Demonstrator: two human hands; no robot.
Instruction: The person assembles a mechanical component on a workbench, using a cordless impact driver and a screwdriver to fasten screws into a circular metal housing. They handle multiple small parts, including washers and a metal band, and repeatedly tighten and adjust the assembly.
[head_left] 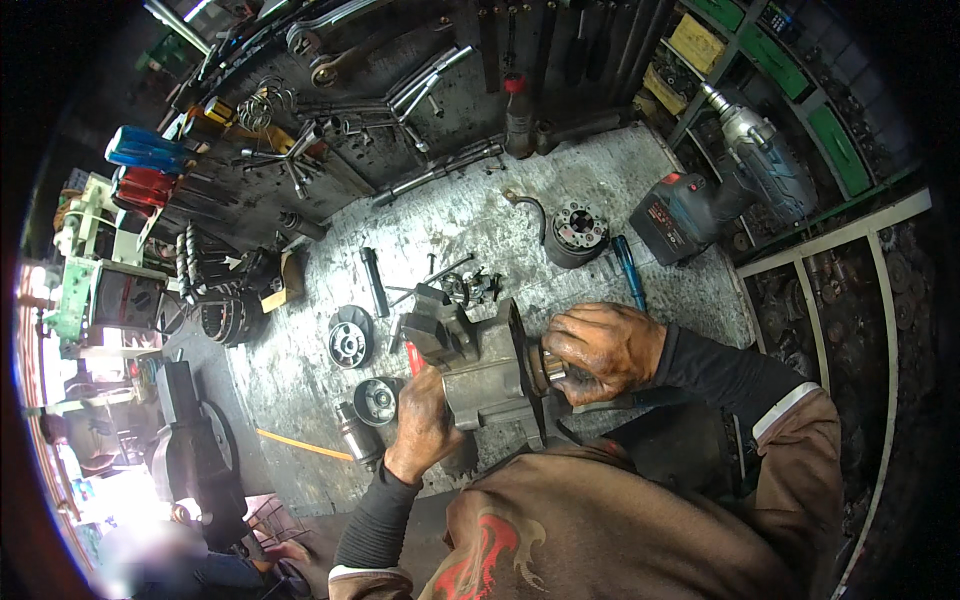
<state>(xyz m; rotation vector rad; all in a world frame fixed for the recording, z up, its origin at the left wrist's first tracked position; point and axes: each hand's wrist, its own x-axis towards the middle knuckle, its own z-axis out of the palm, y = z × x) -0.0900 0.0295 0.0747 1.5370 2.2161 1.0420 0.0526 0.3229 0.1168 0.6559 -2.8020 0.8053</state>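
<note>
We work at a grey, oil-stained workbench [500, 215] in a cramped, dim workshop. Beyond our hands a dark tool board [400, 90] carries spanners, sockets and screwdrivers with blue and red handles. To the right of our right hand stand green-edged shelves [800, 90] packed with small parts, and a cordless drill [730, 180] lies on the bench just in front of them. A dark round part with a bright metal centre [577, 232] rests beyond our right hand, with a blue-handled screwdriver [630, 272] beside it. To the left of our left hand lie two round pulley-like discs [352, 340], a small metal cylinder [358, 432] and a thin yellow rod [300, 443]; a scatter of small bolts and fittings [470, 285] sits just beyond the piece that we hold.

Between our hands rests a grey cast-metal housing [490, 370], blocky and greasy, with a dark boxy section at its far left end and a wide flange on its right side. Our left hand [425, 415] is closed on its near left corner, gripping it. Our right hand [600, 350], blackened with grease, is curled around a short shiny metal stub [552, 370] that sticks out of the flange, fingers wrapped narrowly about it.
</note>
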